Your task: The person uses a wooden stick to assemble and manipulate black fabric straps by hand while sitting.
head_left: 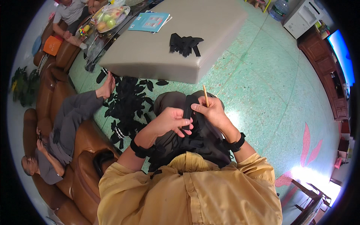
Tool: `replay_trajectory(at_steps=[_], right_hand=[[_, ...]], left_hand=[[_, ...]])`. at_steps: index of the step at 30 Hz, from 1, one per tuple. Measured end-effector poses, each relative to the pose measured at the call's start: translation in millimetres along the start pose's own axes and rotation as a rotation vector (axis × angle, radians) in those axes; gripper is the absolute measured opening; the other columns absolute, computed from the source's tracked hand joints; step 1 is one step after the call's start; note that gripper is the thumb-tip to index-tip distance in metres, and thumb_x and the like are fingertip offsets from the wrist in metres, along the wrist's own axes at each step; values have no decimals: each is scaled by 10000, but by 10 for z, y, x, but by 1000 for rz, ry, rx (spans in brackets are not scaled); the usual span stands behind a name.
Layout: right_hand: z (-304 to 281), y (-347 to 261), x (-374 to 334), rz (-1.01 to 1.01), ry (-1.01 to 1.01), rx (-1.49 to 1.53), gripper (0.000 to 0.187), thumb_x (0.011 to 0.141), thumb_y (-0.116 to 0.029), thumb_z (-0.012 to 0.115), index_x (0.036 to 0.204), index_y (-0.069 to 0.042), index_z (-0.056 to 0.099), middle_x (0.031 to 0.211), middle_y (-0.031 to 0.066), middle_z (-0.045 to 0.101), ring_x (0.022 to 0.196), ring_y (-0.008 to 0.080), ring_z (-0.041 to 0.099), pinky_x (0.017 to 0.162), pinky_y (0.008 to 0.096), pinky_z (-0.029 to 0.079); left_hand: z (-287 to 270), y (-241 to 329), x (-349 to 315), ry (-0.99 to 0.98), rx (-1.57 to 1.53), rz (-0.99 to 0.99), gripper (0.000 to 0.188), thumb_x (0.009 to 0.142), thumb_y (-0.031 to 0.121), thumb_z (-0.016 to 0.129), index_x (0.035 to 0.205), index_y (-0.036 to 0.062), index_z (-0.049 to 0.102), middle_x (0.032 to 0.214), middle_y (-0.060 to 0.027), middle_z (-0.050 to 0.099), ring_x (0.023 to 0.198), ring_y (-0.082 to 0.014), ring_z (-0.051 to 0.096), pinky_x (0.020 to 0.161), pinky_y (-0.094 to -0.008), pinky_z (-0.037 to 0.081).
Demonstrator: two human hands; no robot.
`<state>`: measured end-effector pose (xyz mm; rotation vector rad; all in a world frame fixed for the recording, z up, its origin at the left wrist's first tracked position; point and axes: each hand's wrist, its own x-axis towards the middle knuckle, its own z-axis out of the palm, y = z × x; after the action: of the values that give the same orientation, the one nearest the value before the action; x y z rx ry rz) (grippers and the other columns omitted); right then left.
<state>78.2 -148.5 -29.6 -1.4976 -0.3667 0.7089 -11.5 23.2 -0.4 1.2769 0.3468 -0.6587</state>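
Observation:
Over my lap, my left hand pinches the lower part of a flat black fabric strip between thumb and fingers. Its upper end is held by my right hand, the thumb pressing on the strip. A slim pale wooden stick also sticks up out of that right hand. More black fabric pieces lie on my dark trousers below the hands; their exact shapes are hard to make out. Each wrist wears a black band.
Beyond my knees stands a beige padded bench bearing a bunch of black strips and blue booklets. A heap of black pieces covers the floor at left. One person reclines on the brown sofa; another sits farther back.

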Motion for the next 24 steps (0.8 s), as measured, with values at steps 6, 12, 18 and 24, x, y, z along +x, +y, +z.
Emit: replay_trajectory(at_steps=[6,12,18,24], right_hand=[[42,-20,13,105,-27,37,338,807,-118,672,586,-59,422,589,-64,358,566,48,318,496,233,290],[110,47,42,9,-210,-32,254,854,-186,637,683,-21,547,624,-34,497,597,51,472,528,233,378],[80,126,-17,153,-311,33,211,882,-202,599,821,-1,589,722,-18,541,600,64,497,534,206,403],[-5,87,40,136,-15,96,227,904,-193,563,1020,1,576,679,-5,557,604,70,508,593,213,405]], left_hand=[[-72,-16,19,-92,16,-15,159,867,143,589,828,-7,553,782,-111,637,719,-194,661,588,-266,537],[-167,-106,245,461,278,475,245,882,184,563,691,31,548,588,41,470,536,-37,451,461,-221,358],[-210,143,-36,233,-33,218,169,896,196,548,893,29,577,756,-11,597,643,-106,591,542,-201,451],[-612,371,-2,140,11,170,229,896,215,535,1006,14,536,847,-90,603,719,-197,630,537,-294,538]])
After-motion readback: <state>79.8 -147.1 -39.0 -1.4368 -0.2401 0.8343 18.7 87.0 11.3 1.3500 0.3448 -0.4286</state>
